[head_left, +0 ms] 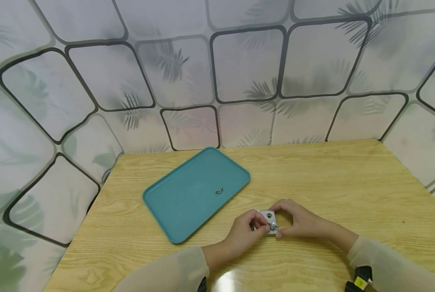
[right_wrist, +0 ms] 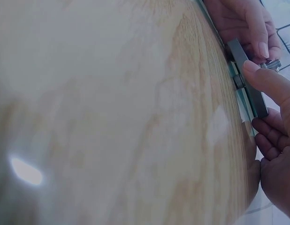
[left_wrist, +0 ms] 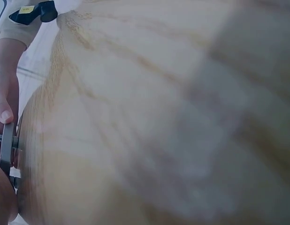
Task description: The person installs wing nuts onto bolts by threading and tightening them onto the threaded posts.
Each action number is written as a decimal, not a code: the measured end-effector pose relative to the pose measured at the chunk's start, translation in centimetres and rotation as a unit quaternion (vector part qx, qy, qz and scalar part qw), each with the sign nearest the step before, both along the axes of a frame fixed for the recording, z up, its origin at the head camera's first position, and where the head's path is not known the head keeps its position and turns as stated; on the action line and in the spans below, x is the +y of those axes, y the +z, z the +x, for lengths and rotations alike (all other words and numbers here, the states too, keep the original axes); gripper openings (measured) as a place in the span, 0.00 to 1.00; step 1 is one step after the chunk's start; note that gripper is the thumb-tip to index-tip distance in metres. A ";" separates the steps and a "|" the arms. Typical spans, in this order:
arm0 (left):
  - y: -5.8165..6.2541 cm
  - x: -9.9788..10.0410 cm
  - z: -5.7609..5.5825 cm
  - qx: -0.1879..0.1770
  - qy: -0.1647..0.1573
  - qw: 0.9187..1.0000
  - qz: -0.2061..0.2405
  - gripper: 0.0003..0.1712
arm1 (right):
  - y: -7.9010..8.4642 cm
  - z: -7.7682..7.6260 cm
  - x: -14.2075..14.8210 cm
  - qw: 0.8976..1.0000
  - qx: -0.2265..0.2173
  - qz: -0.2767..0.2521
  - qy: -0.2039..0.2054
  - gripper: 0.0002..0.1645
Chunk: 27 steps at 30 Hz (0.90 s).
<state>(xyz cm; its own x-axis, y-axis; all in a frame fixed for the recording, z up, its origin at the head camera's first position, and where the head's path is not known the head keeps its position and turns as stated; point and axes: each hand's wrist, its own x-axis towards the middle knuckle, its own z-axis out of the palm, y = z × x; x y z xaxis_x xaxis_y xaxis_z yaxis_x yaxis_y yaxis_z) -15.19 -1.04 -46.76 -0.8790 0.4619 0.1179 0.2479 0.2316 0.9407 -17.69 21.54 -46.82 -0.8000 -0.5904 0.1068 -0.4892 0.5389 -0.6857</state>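
Over the wood-grained table [head_left: 330,182], the right hand [head_left: 300,219] is gripping a flat plate [right_wrist: 253,92] lengthwise near-to-far, the left hand [head_left: 242,232] pinching its upright metal screw [right_wrist: 272,64].

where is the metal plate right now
In the head view, the metal plate is right of centre in the lower half, between the left hand and the right hand, below and to the right of the teal tray.
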 end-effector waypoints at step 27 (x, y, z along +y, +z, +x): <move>0.0 0.2 -0.1 -0.006 0.009 1.000 0.004 0.06 | 0.1 0.1 0.1 1.000 0.001 0.001 0.003 0.33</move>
